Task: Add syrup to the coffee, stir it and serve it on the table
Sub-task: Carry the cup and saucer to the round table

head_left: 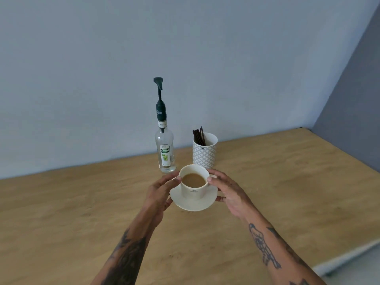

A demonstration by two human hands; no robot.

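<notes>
Head view: both hands, L (159,194) & R (228,192), grip saucer (193,204) edges, cup (193,183) near syrup bottle (165,153).

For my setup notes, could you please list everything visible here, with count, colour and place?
syrup bottle: one, clear glass with dark green pump, back of the table by the wall
stirrer holder: one, white patterned, right of the bottle
stirrers: several, dark, standing in the holder
cup: one, cream, holding light brown coffee, on the saucer
saucer: one, cream, under the cup
table: one, light wood
wall: blue-grey, behind the table
left hand: one, holds the saucer's left edge
right hand: one, holds the saucer's right edge
</notes>
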